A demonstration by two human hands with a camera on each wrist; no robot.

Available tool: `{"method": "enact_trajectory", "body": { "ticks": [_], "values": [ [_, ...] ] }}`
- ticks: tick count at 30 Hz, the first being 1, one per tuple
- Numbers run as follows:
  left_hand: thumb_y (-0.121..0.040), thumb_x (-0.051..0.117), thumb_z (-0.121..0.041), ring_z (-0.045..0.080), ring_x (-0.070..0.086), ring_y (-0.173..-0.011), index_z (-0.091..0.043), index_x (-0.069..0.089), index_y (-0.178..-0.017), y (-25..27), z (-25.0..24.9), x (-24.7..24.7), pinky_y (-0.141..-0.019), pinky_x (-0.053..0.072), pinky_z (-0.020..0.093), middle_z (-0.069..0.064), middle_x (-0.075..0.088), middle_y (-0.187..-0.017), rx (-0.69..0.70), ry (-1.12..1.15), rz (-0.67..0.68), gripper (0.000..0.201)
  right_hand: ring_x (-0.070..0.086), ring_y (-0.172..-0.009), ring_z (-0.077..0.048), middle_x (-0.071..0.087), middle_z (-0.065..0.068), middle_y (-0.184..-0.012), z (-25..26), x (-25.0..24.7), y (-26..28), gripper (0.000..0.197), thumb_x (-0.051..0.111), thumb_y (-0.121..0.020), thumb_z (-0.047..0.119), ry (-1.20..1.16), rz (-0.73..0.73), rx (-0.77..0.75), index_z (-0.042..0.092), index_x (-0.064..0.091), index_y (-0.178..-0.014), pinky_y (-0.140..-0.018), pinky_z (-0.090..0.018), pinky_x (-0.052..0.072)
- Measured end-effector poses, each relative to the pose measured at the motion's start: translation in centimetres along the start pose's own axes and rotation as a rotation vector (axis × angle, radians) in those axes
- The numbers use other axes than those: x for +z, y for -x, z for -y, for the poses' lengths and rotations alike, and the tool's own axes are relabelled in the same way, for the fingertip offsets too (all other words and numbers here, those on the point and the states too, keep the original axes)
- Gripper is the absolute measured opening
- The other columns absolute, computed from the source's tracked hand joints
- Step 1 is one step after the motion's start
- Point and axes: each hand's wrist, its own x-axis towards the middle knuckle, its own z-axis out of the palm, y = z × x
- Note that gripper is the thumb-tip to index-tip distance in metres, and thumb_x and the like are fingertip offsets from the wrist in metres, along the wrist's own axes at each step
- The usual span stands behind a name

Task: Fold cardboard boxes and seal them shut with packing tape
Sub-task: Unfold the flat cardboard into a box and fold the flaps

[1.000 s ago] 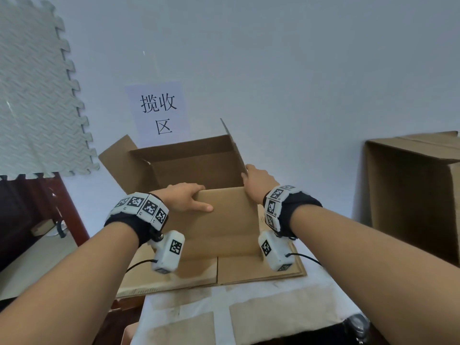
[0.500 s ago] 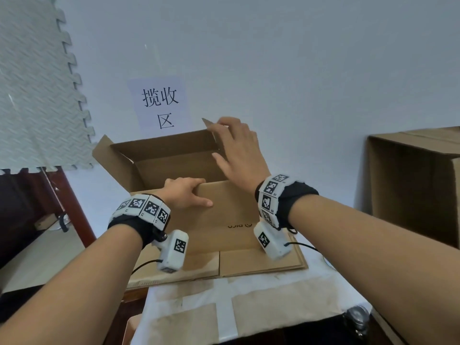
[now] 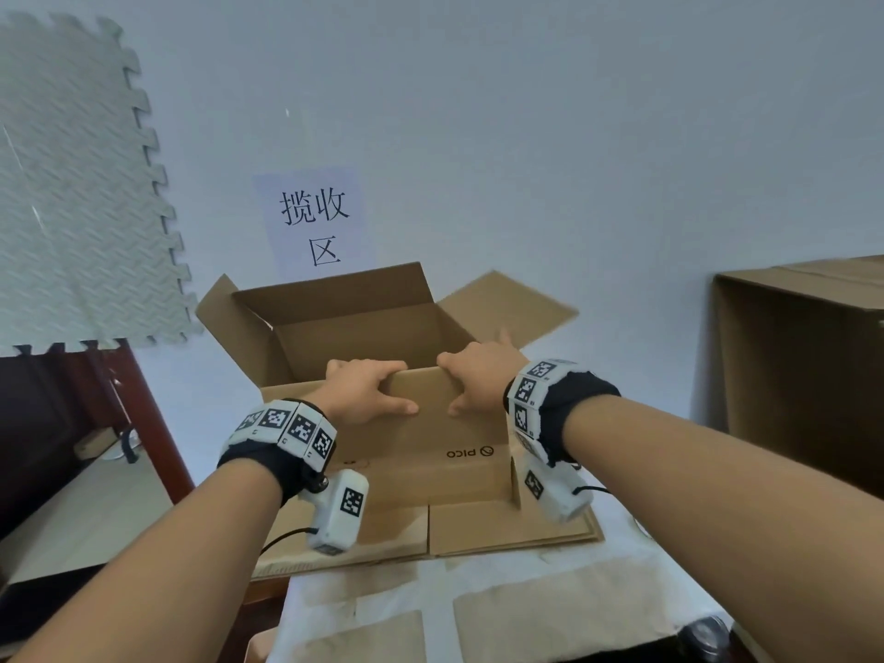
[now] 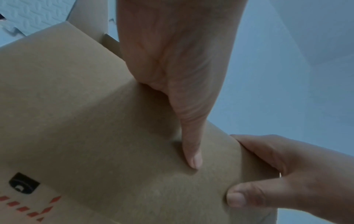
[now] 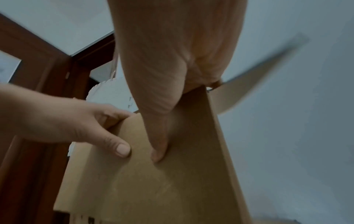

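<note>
Both hands, left hand (image 3: pixel 366 390) & right hand (image 3: pixel 478 380), pinch the box (image 3: pixel 421 452) near wall's top edge; probably light, stiff-ish cardboard, grip at rim w/ thumbs outside.

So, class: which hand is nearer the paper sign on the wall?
Left. The left hand grips the box's near edge below the sign; the right hand grips farther right.
</note>
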Motion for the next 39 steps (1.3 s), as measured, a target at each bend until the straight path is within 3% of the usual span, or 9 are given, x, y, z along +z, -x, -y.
{"method": "enact_trajectory", "body": {
  "ticks": [8, 16, 18, 20, 21, 23, 28, 32, 39],
  "values": [
    [-0.081, 0.058, -0.067, 0.012, 0.05, -0.089, -0.037, 0.047, -0.076, -1.2, -0.9, -0.5, -0.086, 0.022, 0.035, -0.015, 0.057, -0.078, 0.035, 0.002, -0.011, 0.032, 0.058, -0.105, -0.029, 0.059, -0.001, -0.101, -0.5, -0.9, 0.2, 0.028, 0.063, -0.086, 0.038, -0.095, 0.107, 0.116, 0.025, 0.052, -0.108, -0.099, -0.077, 0.013],
    [-0.079, 0.05, -0.077, 0.014, 0.055, -0.087, -0.033, 0.049, -0.074, -4.2, 0.3, -0.3, -0.093, 0.031, 0.039, -0.013, 0.061, -0.078, 0.0, -0.014, 0.036, 0.043, 0.055, -0.11, -0.028, 0.06, 0.0, -0.108, -0.6, -0.6, -2.4, 0.028, 0.065, -0.083, 0.036, -0.134, 0.123, 0.136, 0.028, 0.053, -0.106, -0.099, -0.075, 0.018],
    [-0.079, 0.051, -0.076, 0.014, 0.056, -0.087, -0.031, 0.053, -0.077, -4.4, 0.7, -0.2, -0.092, 0.03, 0.038, -0.01, 0.064, -0.08, -0.001, 0.01, 0.029, 0.045, 0.055, -0.111, -0.026, 0.06, 0.0, -0.11, -0.7, -0.9, -2.9, 0.029, 0.067, -0.082, 0.037, -0.147, 0.126, 0.095, 0.026, 0.054, -0.105, -0.097, -0.066, 0.028],
    [-0.078, 0.052, -0.076, 0.013, 0.057, -0.089, -0.03, 0.056, -0.08, -4.5, 1.1, -0.3, -0.092, 0.029, 0.038, -0.009, 0.066, -0.083, -0.007, 0.027, 0.043, 0.046, 0.056, -0.11, -0.024, 0.06, -0.001, -0.112, -0.9, -1.2, -3.0, 0.031, 0.067, -0.084, 0.037, -0.154, 0.106, 0.027, 0.022, 0.055, -0.108, -0.081, -0.042, 0.037],
    [-0.078, 0.053, -0.076, 0.013, 0.057, -0.09, -0.03, 0.057, -0.081, -4.4, 1.3, -0.5, -0.092, 0.029, 0.038, -0.008, 0.067, -0.084, -0.012, 0.037, 0.055, 0.046, 0.056, -0.109, -0.023, 0.06, -0.001, -0.113, -0.8, -1.3, -3.0, 0.032, 0.067, -0.084, 0.036, -0.155, 0.092, 0.0, 0.02, 0.055, -0.11, -0.071, -0.03, 0.035],
    [-0.077, 0.055, -0.075, 0.012, 0.057, -0.091, -0.029, 0.06, -0.084, -4.1, 1.9, -0.8, -0.093, 0.028, 0.038, -0.009, 0.067, -0.085, -0.021, 0.051, 0.081, 0.047, 0.056, -0.108, -0.021, 0.061, -0.002, -0.114, -0.4, -1.4, -2.9, 0.036, 0.067, -0.085, 0.035, -0.17, 0.084, -0.052, 0.016, 0.056, -0.114, -0.061, -0.025, 0.033],
    [-0.073, 0.053, -0.08, 0.009, 0.054, -0.09, -0.032, 0.06, -0.084, -2.4, 2.7, 2.2, -0.092, 0.028, 0.037, -0.015, 0.062, -0.084, -0.009, -0.109, 0.23, 0.05, 0.058, -0.108, -0.024, 0.062, -0.006, -0.12, 1.0, 3.0, -2.7, 0.046, 0.068, -0.085, 0.035, -0.377, 0.293, -0.088, 0.012, 0.057, -0.123, -0.09, -0.032, 0.045],
    [-0.072, 0.05, -0.082, 0.01, 0.055, -0.096, -0.029, 0.062, -0.097, -2.5, 2.6, 4.5, -0.094, 0.026, 0.038, -0.011, 0.066, -0.092, -0.026, -0.027, 0.186, 0.06, 0.059, -0.107, -0.026, 0.062, -0.008, -0.118, 0.4, 3.8, -3.5, 0.042, 0.068, -0.086, 0.029, -0.372, 0.32, -0.085, 0.01, 0.057, -0.122, -0.089, -0.033, 0.044],
    [-0.075, 0.054, -0.078, 0.009, 0.053, -0.093, -0.024, 0.061, -0.092, -3.3, 2.5, 6.2, -0.094, 0.025, 0.037, -0.009, 0.067, -0.089, -0.04, 0.012, 0.18, 0.057, 0.058, -0.108, -0.025, 0.061, -0.008, -0.119, 0.0, 5.7, -4.3, 0.043, 0.067, -0.086, 0.029, -0.34, 0.333, -0.068, 0.011, 0.054, -0.124, -0.086, -0.032, 0.043]
  ]
}}
